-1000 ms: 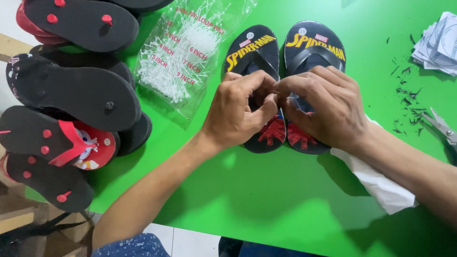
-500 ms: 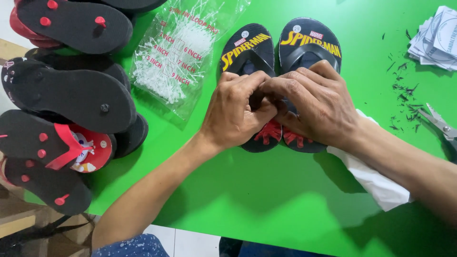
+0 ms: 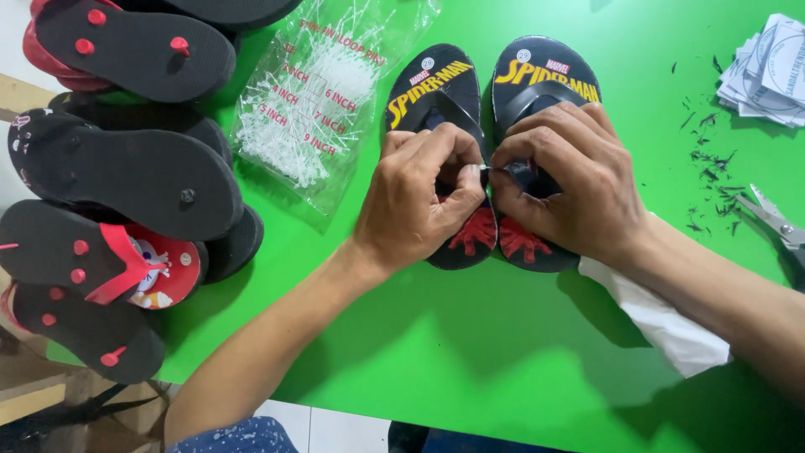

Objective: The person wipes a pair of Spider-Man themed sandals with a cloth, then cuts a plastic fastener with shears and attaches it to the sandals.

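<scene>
A pair of small black flip-flops (image 3: 537,84) with yellow lettering and red print lies side by side on the green table (image 3: 470,361). My left hand (image 3: 419,201) and my right hand (image 3: 562,184) rest over the middle of the pair. Both pinch a thin white plastic loop pin (image 3: 485,168) between thumb and fingers, right where the two straps meet. The straps' centres are hidden under my fingers.
A clear bag of white plastic loop pins (image 3: 310,109) lies left of the pair. A stack of black and red flip-flops (image 3: 126,184) fills the left edge. Scissors (image 3: 776,222), black offcuts (image 3: 704,168) and paper tags (image 3: 767,75) sit at right. A white cloth (image 3: 662,323) lies under my right forearm.
Both hands stay on the pair's straps. The fingertips have drawn slightly apart, showing the white pin between them. The view has shifted a little.
</scene>
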